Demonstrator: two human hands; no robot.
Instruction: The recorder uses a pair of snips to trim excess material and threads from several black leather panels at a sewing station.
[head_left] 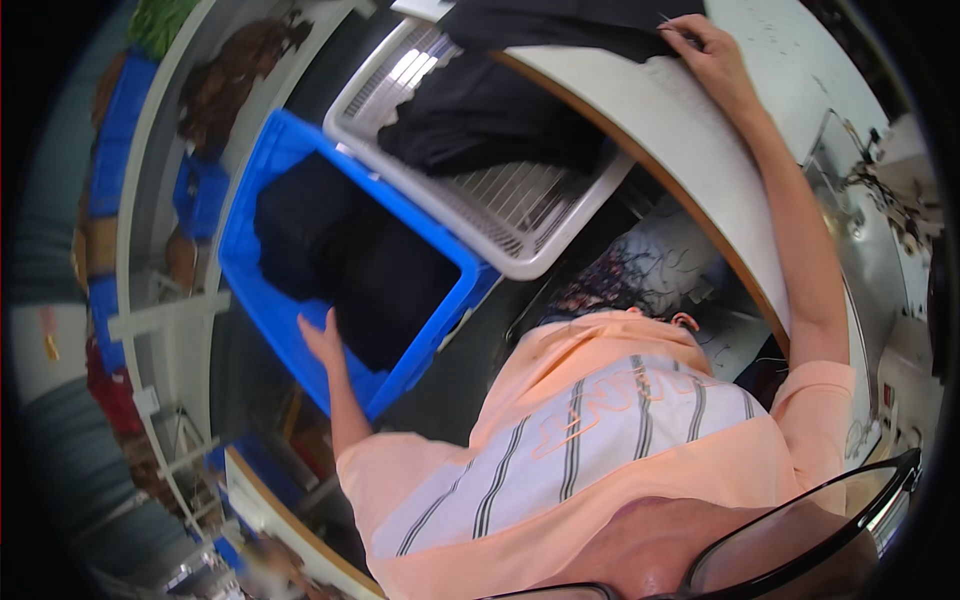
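Nearby, shelving [167, 316], white basket [525, 266] beside blue bin [262, 298], left hand [324, 344] spread, right hand [712, 60] pinching black cloth [570, 26]

Worktop [590, 75]: white surface, brown edge, bends round in view. Black cloth [570, 25] lies across its far end. Pale-framed shelf [128, 225] at left: blue bins [121, 135], brown bundle [232, 85].

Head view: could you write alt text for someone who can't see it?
A person's right hand touches black cloth on a white table; the open left hand is at a blue bin of more black cloth. A grey basket beside the bin holds some too.
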